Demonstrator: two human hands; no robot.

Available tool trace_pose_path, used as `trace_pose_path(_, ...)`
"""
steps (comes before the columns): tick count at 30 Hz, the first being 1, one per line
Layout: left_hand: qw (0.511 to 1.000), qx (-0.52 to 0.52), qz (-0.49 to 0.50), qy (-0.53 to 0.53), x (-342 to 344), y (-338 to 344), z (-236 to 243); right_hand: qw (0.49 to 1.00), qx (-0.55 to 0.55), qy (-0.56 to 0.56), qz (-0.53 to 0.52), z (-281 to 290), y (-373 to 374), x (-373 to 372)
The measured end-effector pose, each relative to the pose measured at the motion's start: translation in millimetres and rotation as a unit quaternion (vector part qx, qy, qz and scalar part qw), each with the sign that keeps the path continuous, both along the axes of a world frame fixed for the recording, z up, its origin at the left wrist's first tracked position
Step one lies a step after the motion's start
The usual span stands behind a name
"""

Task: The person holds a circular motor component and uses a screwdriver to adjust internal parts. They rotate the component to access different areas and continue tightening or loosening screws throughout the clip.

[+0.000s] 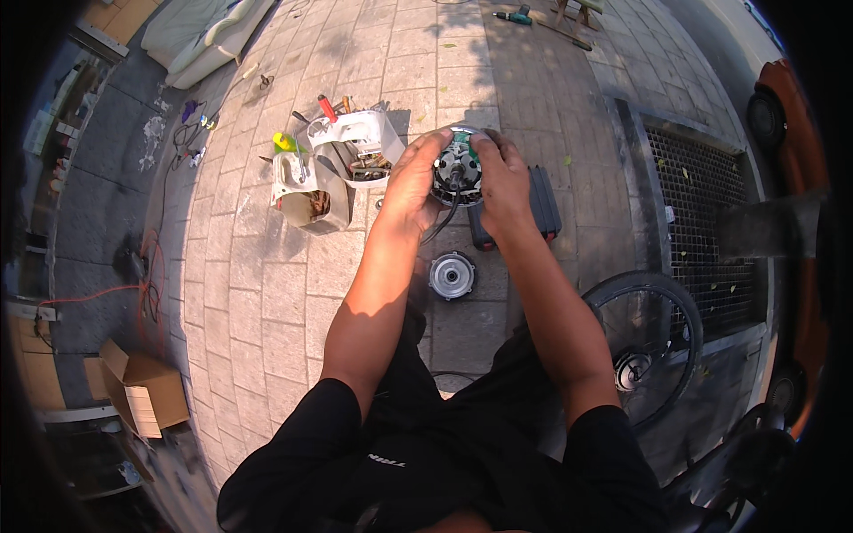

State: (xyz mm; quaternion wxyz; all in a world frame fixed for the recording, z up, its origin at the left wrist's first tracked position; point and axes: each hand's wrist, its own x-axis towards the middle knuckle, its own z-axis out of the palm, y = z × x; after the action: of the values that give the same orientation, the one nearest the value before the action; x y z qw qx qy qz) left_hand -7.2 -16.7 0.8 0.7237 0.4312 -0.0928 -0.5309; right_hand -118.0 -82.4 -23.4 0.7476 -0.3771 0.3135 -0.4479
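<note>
Currently left hand [412, 182] and right hand [504, 182] are grasping the round motor part [457, 162] from opposite sides, neither nearer, black cable [453, 210] trailing bodyward, silver disc [453, 276] lying nearer the body.

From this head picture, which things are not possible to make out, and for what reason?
Held part, head view: far side hidden by its own near face.
Case, head view: partly hidden behind the right hand.
Items in the far tub, head view: too small to identify each.
Car, head view: cut off by the dark rim.
</note>
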Motion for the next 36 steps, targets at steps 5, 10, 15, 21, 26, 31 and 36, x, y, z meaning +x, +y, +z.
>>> trace_pose_path(5, 1.000, -0.007, 0.015, -0.021, -0.9, 0.4, -0.9, 1.000, -0.009, 0.006, -0.015, -0.5, 1.6, 1.5)
trace_pose_path(10, 1.000, -0.017, 0.005, -0.012, 2.1, -0.5, -5.5, 1.000, -0.001, 0.001, -0.017, 0.6, 3.0, 2.8)
trace_pose_path(15, 1.000, -0.004, 0.006, 0.000, 1.2, -0.2, -3.6, 1.000, -0.006, 0.010, -0.019, 0.8, 3.9, 2.4)
trace_pose_path(21, 1.000, 0.016, 0.006, -0.024, 4.3, -1.6, -9.5, 1.000, -0.006, 0.017, -0.024, 4.9, 5.9, 2.4)
trace_pose_path(26, 1.000, 0.009, 0.008, -0.011, 5.2, -2.1, -14.8, 0.999, -0.012, 0.028, -0.024, 3.8, 6.4, 1.8)
trace_pose_path(31, 1.000, -0.007, 0.013, 0.020, 6.5, -0.7, -12.1, 0.999, -0.015, 0.025, -0.027, 1.9, 7.1, 3.6)
trace_pose_path(36, 1.000, 0.001, 0.012, 0.018, 7.3, -0.1, -11.6, 0.999, -0.013, 0.027, -0.031, 5.6, 9.7, 3.3)
